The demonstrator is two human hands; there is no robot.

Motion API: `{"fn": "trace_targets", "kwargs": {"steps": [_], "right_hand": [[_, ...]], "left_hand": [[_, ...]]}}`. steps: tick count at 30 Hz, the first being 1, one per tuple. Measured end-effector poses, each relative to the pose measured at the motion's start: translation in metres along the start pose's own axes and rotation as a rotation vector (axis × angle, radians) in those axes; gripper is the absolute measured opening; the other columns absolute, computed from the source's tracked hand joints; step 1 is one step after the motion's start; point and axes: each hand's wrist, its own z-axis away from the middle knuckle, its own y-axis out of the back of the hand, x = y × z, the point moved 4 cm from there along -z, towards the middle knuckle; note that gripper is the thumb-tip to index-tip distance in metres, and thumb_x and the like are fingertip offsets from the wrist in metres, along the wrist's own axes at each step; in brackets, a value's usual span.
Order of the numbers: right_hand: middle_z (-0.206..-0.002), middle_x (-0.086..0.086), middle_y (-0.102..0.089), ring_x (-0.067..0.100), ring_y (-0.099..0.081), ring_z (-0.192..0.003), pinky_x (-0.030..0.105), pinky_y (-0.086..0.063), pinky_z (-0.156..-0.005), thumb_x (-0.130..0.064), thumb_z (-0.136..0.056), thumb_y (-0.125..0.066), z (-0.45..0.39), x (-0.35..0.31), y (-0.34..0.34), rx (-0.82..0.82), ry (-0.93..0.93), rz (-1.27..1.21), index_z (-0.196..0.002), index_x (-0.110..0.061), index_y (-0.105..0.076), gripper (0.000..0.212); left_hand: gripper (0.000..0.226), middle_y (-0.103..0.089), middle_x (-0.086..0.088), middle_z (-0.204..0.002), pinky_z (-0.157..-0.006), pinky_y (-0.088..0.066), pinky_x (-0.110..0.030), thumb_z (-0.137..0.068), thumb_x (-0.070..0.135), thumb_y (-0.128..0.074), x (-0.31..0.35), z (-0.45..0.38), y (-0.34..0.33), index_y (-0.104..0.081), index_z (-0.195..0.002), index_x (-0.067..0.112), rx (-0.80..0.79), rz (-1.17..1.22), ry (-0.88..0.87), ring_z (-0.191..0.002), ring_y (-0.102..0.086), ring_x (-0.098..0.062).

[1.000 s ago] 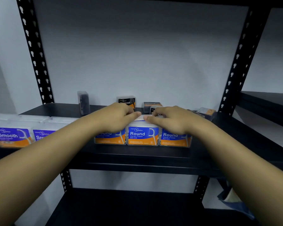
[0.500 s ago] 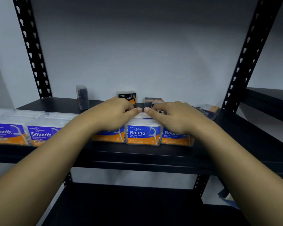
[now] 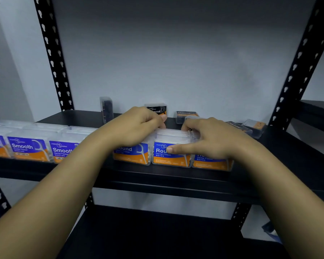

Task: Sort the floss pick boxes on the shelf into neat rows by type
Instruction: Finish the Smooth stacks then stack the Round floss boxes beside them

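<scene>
So both hands are on the Round row at the near edge of the shelf [image 3: 157,176]. The right hand [image 3: 213,141] is wrapped around the middle Round box [image 3: 171,148], thumb pressed flat across its blue front label and the other fingers curled over the far top edge. The left hand [image 3: 137,128] sits on top of the left Round box [image 3: 133,154], fingers bent over its far side with the tips near the seam between the two boxes; can't really tell if it's gripping or just bracing. A third Round box [image 3: 211,161] sits just right of the middle one, mostly under the right wrist.

The Smooth boxes [image 3: 28,149] are already lined up on the left along the near edge. The Charcoal boxes [image 3: 158,110] are scattered at the far side by the wall, some upright, a couple lying tilted off to the far right, one turned sideways on the left.

My take on the step: it looks like squaring up the middle Round box with its neighbours. I'd keep the left hand as a stop, nudge the middle box so its front face is flush with the others and the sides touch, no gaps. These clear plastic cases probably slide easily, so go gentle or the whole row shifts. Charcoal ones look like the next job.
</scene>
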Motion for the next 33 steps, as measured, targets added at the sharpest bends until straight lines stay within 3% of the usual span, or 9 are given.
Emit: {"fn": "trace_targets", "kwargs": {"steps": [3,5,7,10,14,20,25,33], "right_hand": [[-0.097,-0.015,-0.061,0.002,-0.056,-0.082,0.029,-0.042,-0.064,-0.093,-0.063,-0.058,-0.001,-0.003,0.000,-0.006,0.015,-0.011,-0.102,-0.036,-0.061,0.070],[-0.098,-0.015,-0.061,0.002,-0.056,-0.082,0.028,-0.043,-0.064,-0.094,-0.062,-0.055,0.000,-0.006,0.000,-0.017,0.022,-0.006,-0.105,-0.036,-0.061,0.072],[-0.099,-0.015,-0.060,0.002,-0.055,-0.082,0.027,-0.042,-0.064,-0.094,-0.062,-0.054,0.000,-0.009,0.000,-0.026,0.025,-0.005,-0.106,-0.036,-0.061,0.073],[-0.101,-0.014,-0.060,0.002,-0.056,-0.083,0.027,-0.042,-0.064,-0.092,-0.065,-0.056,0.002,-0.011,0.000,-0.030,0.029,-0.004,-0.107,-0.037,-0.061,0.069],[-0.105,-0.012,-0.061,0.003,-0.057,-0.086,0.027,-0.046,-0.067,-0.090,-0.066,-0.057,0.004,-0.014,0.000,-0.036,0.008,-0.011,-0.111,-0.035,-0.061,0.071],[-0.105,-0.014,-0.058,0.001,-0.055,-0.084,0.024,-0.038,-0.060,-0.090,-0.066,-0.058,0.008,-0.019,0.002,-0.054,-0.002,-0.029,-0.108,-0.038,-0.060,0.067],[-0.103,-0.015,-0.060,0.001,-0.056,-0.082,0.024,-0.040,-0.060,-0.089,-0.067,-0.056,0.011,-0.023,0.002,-0.061,-0.008,-0.025,-0.111,-0.038,-0.059,0.068],[-0.096,-0.015,-0.061,0.002,-0.058,-0.080,0.025,-0.041,-0.059,-0.090,-0.066,-0.058,0.013,-0.027,0.000,-0.075,-0.031,-0.029,-0.108,-0.034,-0.059,0.070]], "left_hand": [[0.060,-0.075,-0.005,-0.081,-0.076,-0.056,-0.047,-0.100,0.058,-0.036,0.002,0.002,0.000,-0.075,-0.093,0.013,0.015,-0.050,0.040,-0.077,-0.070,-0.021],[0.055,-0.066,-0.006,-0.065,-0.060,-0.049,-0.039,-0.103,0.051,-0.041,0.004,0.001,-0.001,-0.072,-0.086,0.009,0.023,-0.082,0.070,-0.059,-0.059,-0.020],[0.050,-0.055,0.000,-0.056,-0.054,-0.036,-0.030,-0.103,0.046,-0.045,0.006,0.001,-0.001,-0.065,-0.071,0.013,0.043,-0.103,0.096,-0.052,-0.049,-0.014],[0.050,-0.054,0.000,-0.055,-0.051,-0.031,-0.027,-0.103,0.045,-0.046,0.005,0.002,-0.002,-0.055,-0.060,0.019,0.066,-0.115,0.127,-0.052,-0.048,-0.014],[0.053,-0.053,-0.004,-0.056,-0.051,-0.030,-0.028,-0.103,0.046,-0.046,0.006,0.003,-0.001,-0.055,-0.062,0.015,0.076,-0.115,0.112,-0.052,-0.047,-0.015],[0.051,-0.055,0.001,-0.056,-0.053,-0.035,-0.029,-0.104,0.045,-0.044,0.006,0.009,0.001,-0.065,-0.076,0.008,0.034,-0.130,0.107,-0.051,-0.049,-0.013],[0.048,-0.055,0.002,-0.055,-0.051,-0.035,-0.029,-0.102,0.044,-0.048,0.005,0.011,0.003,-0.065,-0.072,0.011,0.056,-0.150,0.120,-0.050,-0.048,-0.013],[0.029,-0.061,0.011,-0.062,-0.052,-0.036,-0.021,-0.102,0.042,-0.051,0.006,0.015,0.006,-0.073,-0.089,0.028,0.016,-0.124,0.128,-0.056,-0.058,-0.004]]}}
